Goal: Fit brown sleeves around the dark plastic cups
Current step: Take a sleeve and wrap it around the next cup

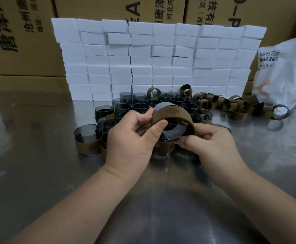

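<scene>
Grip, left hand (133, 138): thumb and forefinger pinch the near edge of a brown sleeve (170, 114). Grip, right hand (214, 145): fingers curl round the lower side of the dark cup (171, 132) wearing that sleeve. Cup and sleeve are held on their side, mouth toward the wearer, above the counter (38, 173) and in front of the stock.

Step in hand, as judged: seating the sleeve.
- Steady the cup with the right hand and work the sleeve along with the left.
- Turn the cup so the band advances evenly, not cocked on one side.
- Thin plastic likely flexes, so squeeze lightly.

Stock, counted where overlap allows:
- Cup being sleeved: one.
- Bare cups (140, 105), clustered upright behind the hands: about fifteen; several hidden.
- Finished cups (87, 141), front row: at least four, partly behind the hands.
- Loose sleeves (237, 113), heaped to the right: about fifteen, tangled, count uncertain.
- White blocks (152, 59), walled behind: nine or so columns, roughly eight high.
- White bag (284, 76): one.
- Cardboard cartons (20, 41): at least four.
</scene>
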